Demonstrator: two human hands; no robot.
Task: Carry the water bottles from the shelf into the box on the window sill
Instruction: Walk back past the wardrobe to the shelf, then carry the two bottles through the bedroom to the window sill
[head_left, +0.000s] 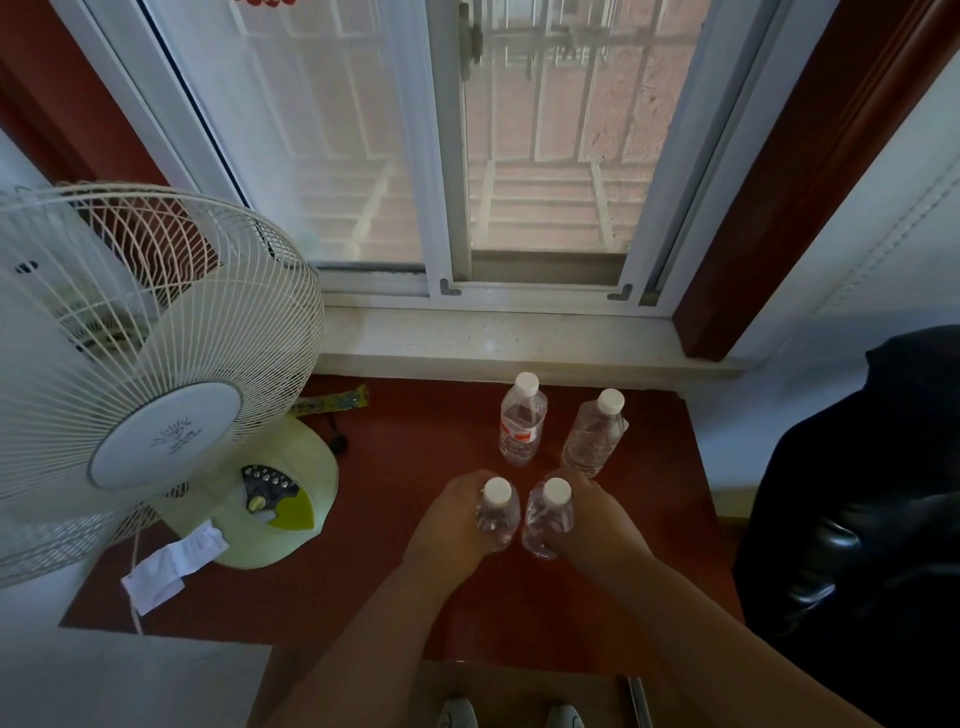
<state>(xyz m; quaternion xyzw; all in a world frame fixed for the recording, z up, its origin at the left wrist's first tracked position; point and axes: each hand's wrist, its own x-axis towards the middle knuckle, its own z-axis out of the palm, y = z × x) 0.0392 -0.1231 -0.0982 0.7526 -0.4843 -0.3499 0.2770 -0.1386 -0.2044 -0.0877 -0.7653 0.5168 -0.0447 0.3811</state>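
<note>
Before you, the window (415, 156) fills the upper view above a pale window sill (493, 338). A white fan (140, 353) stands on the left of the red-brown shelf (415, 431), its base (280, 499) close beside your left hand (447, 525), with a black garment (857, 519) on your right. Your left hand is wrapped around the near-left bottle (497, 512), your right hand (597, 525) around the near-right bottle (549, 514); both are clear, white-capped and upright, almost touching. Beyond them stand a red-labelled bottle (522, 421) and a plain bottle (595, 434), both free, just before the sill.
</note>
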